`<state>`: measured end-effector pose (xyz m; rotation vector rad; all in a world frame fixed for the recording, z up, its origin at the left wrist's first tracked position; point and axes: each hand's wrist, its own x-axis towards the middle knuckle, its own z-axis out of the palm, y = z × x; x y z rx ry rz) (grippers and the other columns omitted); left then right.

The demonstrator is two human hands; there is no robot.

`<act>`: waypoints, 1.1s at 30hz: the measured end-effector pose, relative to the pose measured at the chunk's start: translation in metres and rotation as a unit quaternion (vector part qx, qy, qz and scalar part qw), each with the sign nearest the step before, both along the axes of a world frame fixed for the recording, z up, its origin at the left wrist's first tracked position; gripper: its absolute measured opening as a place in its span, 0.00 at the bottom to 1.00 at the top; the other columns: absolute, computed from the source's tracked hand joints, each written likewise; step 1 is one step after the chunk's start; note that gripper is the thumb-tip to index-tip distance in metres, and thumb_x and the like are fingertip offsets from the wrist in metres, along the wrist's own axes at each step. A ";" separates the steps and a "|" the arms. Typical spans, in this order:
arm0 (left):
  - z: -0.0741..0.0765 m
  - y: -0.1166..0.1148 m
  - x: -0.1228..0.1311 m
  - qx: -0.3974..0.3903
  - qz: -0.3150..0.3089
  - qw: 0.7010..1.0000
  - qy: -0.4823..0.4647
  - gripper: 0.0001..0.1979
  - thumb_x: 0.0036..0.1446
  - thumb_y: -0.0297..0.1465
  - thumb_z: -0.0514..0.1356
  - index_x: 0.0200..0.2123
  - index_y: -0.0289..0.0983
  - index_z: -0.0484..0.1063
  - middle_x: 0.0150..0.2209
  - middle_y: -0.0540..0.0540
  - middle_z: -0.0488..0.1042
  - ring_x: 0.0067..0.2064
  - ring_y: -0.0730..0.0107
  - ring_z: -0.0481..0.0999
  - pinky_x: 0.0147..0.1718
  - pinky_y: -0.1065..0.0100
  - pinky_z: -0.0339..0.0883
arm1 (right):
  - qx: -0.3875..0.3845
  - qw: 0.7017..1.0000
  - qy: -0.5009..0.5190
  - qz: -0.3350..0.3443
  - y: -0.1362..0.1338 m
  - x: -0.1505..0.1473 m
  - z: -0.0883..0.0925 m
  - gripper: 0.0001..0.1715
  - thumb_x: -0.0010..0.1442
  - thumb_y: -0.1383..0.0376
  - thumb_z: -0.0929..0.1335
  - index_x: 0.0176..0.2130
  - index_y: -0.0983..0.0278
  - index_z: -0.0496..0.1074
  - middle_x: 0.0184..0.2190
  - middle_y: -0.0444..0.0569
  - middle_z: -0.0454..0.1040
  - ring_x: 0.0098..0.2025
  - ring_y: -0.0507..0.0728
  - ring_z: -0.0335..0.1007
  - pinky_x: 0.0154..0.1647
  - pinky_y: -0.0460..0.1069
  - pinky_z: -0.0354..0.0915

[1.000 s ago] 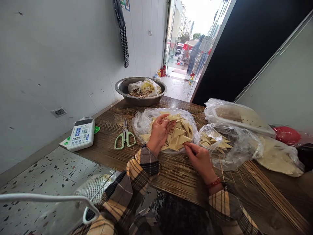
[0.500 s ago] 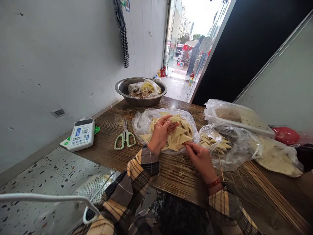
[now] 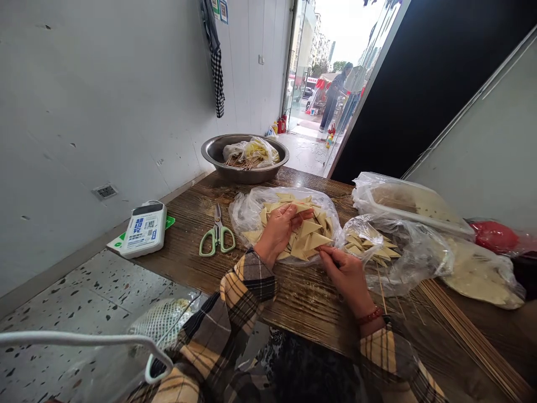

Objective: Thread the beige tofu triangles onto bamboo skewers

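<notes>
My left hand (image 3: 277, 230) is closed with thumb and fingers on a pale yellow triangular piece of tofu sheet (image 3: 302, 207), above an open plastic bag (image 3: 243, 210) full of such pieces. To its right, my right hand (image 3: 344, 274) pinches the near end of a bamboo skewer, mostly hidden by the fingers and the tofu. Folded tofu triangles (image 3: 315, 242) sit in a row between both hands, seemingly on that skewer. A smaller bag beside my right hand holds finished-looking skewered triangles (image 3: 369, 245), their sticks pointing toward me.
Green-handled scissors (image 3: 217, 235) lie left of the bag. A metal basin (image 3: 245, 174) with bagged skewers stands at the back. Loose bamboo skewers (image 3: 470, 336), a bagged tray (image 3: 419, 210) and a bag of flat sheets (image 3: 482, 280) are at right. A white box (image 3: 145, 229) sits at the left edge.
The whole view has shifted slightly. Both hands keep nearly the same pose and hold. Outside the doorway, a person has changed posture.
</notes>
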<state>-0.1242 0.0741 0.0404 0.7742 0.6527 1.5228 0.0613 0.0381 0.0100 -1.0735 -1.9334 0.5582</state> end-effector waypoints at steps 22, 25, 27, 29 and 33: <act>0.002 -0.004 0.011 -0.006 -0.017 1.000 0.001 0.13 0.51 0.38 0.65 0.34 0.33 0.75 0.35 0.39 0.80 0.43 0.57 0.78 0.43 0.62 0.69 | 0.005 1.000 0.004 -0.005 0.001 0.000 -0.001 0.15 0.62 0.60 0.64 0.41 0.60 0.79 0.39 0.48 0.81 0.40 0.60 0.79 0.41 0.53 0.72; -0.001 -0.004 0.014 -0.009 -0.040 0.999 0.001 0.14 0.51 0.38 0.65 0.35 0.32 0.76 0.36 0.39 0.80 0.43 0.56 0.78 0.43 0.61 0.71 | 0.006 1.000 0.009 -0.011 0.002 -0.001 -0.001 0.15 0.62 0.60 0.64 0.41 0.61 0.79 0.40 0.49 0.81 0.41 0.60 0.78 0.42 0.53 0.72; -0.002 -0.004 0.015 -0.007 -0.049 0.999 0.002 0.14 0.51 0.37 0.65 0.36 0.32 0.76 0.36 0.39 0.80 0.43 0.56 0.78 0.43 0.61 0.71 | 0.005 1.000 0.008 -0.017 0.002 -0.002 -0.001 0.15 0.62 0.61 0.64 0.40 0.62 0.79 0.39 0.49 0.81 0.41 0.60 0.78 0.42 0.52 0.72; -0.001 -0.005 0.015 -0.007 -0.052 0.999 -0.005 0.14 0.52 0.36 0.64 0.38 0.32 0.76 0.37 0.39 0.80 0.43 0.57 0.78 0.43 0.61 0.71 | 0.004 1.000 0.008 -0.022 0.002 -0.002 0.000 0.15 0.62 0.61 0.64 0.40 0.62 0.79 0.39 0.50 0.81 0.40 0.60 0.78 0.42 0.52 0.72; 0.005 -0.005 0.014 -0.036 -0.044 0.998 -0.042 0.13 0.57 0.35 0.60 0.39 0.32 0.75 0.38 0.39 0.80 0.42 0.60 0.79 0.44 0.62 0.72 | -0.002 0.999 0.016 -0.029 0.001 -0.003 0.003 0.15 0.62 0.61 0.64 0.40 0.62 0.79 0.38 0.49 0.81 0.39 0.59 0.78 0.41 0.51 0.72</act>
